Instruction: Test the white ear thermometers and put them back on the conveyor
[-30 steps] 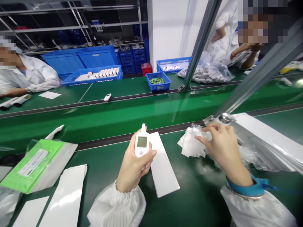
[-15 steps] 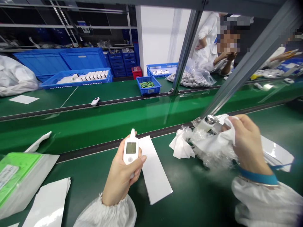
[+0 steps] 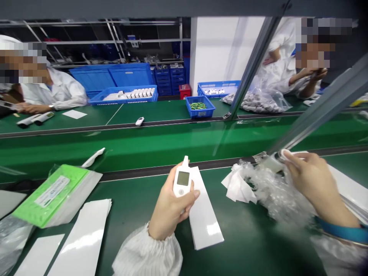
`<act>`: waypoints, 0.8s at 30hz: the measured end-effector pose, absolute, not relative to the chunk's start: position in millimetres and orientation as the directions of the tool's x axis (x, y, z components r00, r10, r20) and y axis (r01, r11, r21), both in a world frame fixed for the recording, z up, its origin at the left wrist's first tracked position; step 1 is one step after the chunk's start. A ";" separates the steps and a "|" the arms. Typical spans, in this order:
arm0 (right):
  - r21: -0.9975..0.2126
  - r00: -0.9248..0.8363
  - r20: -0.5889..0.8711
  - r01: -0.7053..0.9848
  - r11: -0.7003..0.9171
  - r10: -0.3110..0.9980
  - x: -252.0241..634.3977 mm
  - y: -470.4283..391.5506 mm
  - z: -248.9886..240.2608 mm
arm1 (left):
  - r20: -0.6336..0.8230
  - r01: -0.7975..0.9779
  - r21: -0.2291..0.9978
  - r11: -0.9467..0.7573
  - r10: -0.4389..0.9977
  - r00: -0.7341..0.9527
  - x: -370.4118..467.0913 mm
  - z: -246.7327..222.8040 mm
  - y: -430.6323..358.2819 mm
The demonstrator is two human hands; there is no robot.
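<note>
My left hand (image 3: 172, 199) is wrapped round a white ear thermometer (image 3: 183, 180), its probe tip pointing up and its grey display facing me. Behind and below it lies a strip-shaped stack of white sheets (image 3: 205, 214). My right hand (image 3: 313, 180) pinches a white wipe (image 3: 285, 154), mostly hidden by the fingers, against the metal top of a pump bottle (image 3: 277, 156). Crumpled clear plastic (image 3: 276, 191) surrounds the bottle and hides most of its body. Crumpled white wipes (image 3: 240, 186) lie just left of the plastic.
A green packet (image 3: 54, 195) and white sheets (image 3: 83, 237) lie at left. A metal post (image 3: 255, 69) rises from the bench. Across the green divider are a small blue bin (image 3: 200, 111) of green parts, another white thermometer (image 3: 139, 121) and co-workers (image 3: 66, 88).
My right hand has brought the wipe onto the bottle's metal top, which was uncovered before. The view has swung left, showing a co-worker there. My left hand keeps its hold on the thermometer.
</note>
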State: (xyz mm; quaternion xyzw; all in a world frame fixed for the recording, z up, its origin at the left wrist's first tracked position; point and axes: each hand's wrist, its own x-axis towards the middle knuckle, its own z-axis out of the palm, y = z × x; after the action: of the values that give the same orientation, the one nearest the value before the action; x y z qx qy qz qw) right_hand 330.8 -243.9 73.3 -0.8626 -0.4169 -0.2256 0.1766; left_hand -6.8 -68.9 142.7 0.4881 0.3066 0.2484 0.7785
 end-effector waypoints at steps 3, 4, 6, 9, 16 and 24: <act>0.021 0.492 0.507 0.814 -0.581 0.707 335.1 -246.7 81.4 | -0.231 -0.097 0.908 0.407 0.682 0.694 -6.9 144.2 -70.1; 0.051 0.476 0.511 0.814 -0.578 0.716 331.4 -245.5 87.5 | -0.232 -0.096 0.908 0.408 0.680 0.695 -6.9 144.8 -70.7; 0.037 0.428 0.557 0.844 -0.536 0.712 312.5 -239.3 104.0 | -0.235 -0.093 0.905 0.416 0.669 0.705 -6.6 145.5 -72.4; -0.128 0.292 0.654 0.952 -0.278 0.698 257.4 -221.0 132.3 | -0.246 -0.082 0.896 0.436 0.642 0.726 -5.8 145.6 -75.3; -0.061 -0.200 0.610 0.953 0.297 0.767 142.2 -158.9 155.2 | -0.238 0.029 0.936 0.351 0.568 0.788 -6.6 142.4 -79.1; -0.033 -0.211 0.621 0.955 0.294 0.755 162.1 -165.5 116.2 | -0.231 -0.086 0.914 0.396 0.682 0.694 -20.3 152.7 -77.7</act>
State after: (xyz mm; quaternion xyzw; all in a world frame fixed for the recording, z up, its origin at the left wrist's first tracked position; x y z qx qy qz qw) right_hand 162.1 -165.5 116.2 -0.5654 -0.7564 -0.1826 0.2737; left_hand -20.3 -77.7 152.7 0.4910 0.3036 0.2465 0.7784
